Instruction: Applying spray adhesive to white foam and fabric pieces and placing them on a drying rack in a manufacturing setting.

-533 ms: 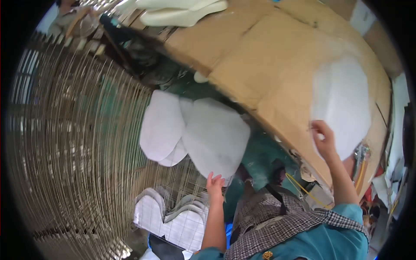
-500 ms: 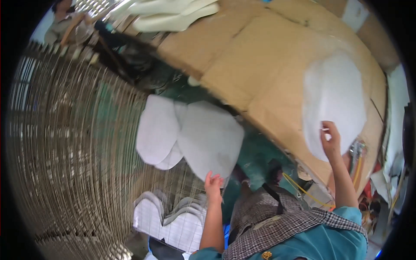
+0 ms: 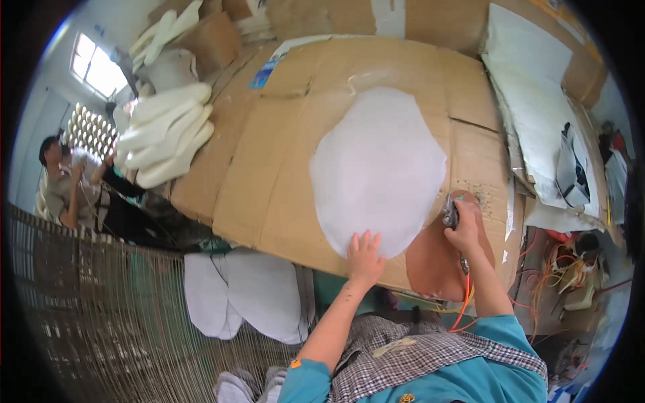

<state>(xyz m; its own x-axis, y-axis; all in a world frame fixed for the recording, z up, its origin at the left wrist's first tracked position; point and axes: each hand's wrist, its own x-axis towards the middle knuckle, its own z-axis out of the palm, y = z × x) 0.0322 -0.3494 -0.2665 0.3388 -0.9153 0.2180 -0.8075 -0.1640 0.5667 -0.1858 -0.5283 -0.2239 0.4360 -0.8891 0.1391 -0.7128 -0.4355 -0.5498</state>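
A white rounded sheet (image 3: 379,168) lies flat on the cardboard-covered table in front of me. My left hand (image 3: 366,258) rests on its near edge, fingers spread and flat. Right of the sheet, my right hand (image 3: 465,232) is wrapped round a metal spray gun (image 3: 451,213) whose nozzle points away from me. An orange hose (image 3: 465,295) runs down from the gun's handle towards my waist. Beneath that hand is a reddish-brown flat piece (image 3: 426,265), partly covered by my wrist and forearm.
Cardboard (image 3: 269,168) covers the table. Cream foot-shaped forms (image 3: 164,134) are piled at its far left, near another person (image 3: 77,188). White sheets (image 3: 259,292) lie on a wire rack (image 3: 121,302) at left. A pale sheet stack (image 3: 531,101) and tangled hoses (image 3: 537,282) are at right.
My view has swung towards the table. The left hand has come from beside the rack onto the white sheet; the right hand has left the sheet and taken hold of the spray gun.
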